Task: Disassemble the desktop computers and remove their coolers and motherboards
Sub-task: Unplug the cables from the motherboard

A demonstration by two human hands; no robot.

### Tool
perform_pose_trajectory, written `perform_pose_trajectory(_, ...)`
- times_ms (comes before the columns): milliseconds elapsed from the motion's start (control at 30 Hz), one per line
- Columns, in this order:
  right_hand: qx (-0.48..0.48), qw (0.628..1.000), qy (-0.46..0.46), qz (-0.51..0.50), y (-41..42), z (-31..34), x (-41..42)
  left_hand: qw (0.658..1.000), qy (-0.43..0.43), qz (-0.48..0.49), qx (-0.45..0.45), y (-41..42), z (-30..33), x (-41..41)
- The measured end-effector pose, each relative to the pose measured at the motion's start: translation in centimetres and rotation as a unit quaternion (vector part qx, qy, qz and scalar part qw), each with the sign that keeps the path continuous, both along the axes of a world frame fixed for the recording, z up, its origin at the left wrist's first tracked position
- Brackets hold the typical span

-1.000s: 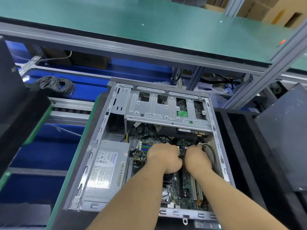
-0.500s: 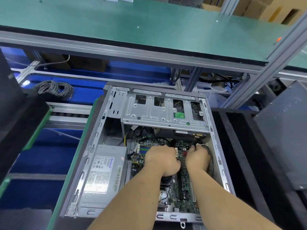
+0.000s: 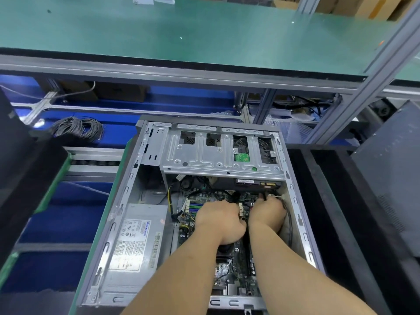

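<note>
The power supply (image 3: 134,244) sits at the left inside the open computer case (image 3: 127,189). Your left hand (image 3: 221,220) curls over the motherboard (image 3: 234,267), its grip hidden. Your right hand (image 3: 268,213) pinches cables (image 3: 276,197) near the right wall.

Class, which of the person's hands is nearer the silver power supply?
Left. The left hand works just right of the power supply; the right hand lies beyond it, by the case's far wall.

Open desktop computer case (image 3: 127,212), lying on its side, side panel off. Green motherboard (image 3: 236,264) seated flat on the case floor, cables attached, below the silver drive cage (image 3: 218,155).
</note>
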State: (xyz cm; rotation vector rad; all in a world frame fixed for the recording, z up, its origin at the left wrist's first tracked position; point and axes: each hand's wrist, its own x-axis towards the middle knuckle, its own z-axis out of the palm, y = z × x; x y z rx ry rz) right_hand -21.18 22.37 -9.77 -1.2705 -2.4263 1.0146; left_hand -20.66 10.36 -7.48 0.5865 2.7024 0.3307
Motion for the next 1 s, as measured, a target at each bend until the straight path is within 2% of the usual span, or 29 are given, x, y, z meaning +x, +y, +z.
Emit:
perform_pose_trajectory(433, 0.056, 0.997, -0.030, 0.039, -0.1, -0.7, 0.0, 1.000, 0.003, -0.009, -0.002, -0.1, 0.1, 0.0)
perform_pose_trajectory(667, -0.052, 0.997, 0.060, -0.025, 0.0, -0.8, -0.2, 1.000, 0.004, -0.011, -0.005, 0.0, 0.1, 0.0)
perform_pose_trajectory(833, -0.186, 0.966, 0.148, -0.101, -0.6, 0.0, -0.6, 1.000, 0.005, -0.002, -0.007, 0.1, 0.0, 0.1)
perform_pose_trajectory(1000, -0.228, 0.951, 0.167, -0.122, -0.7, 0.3, -0.7, 1.000, 0.001, 0.001, -0.014, 0.2, 0.0, 0.0)
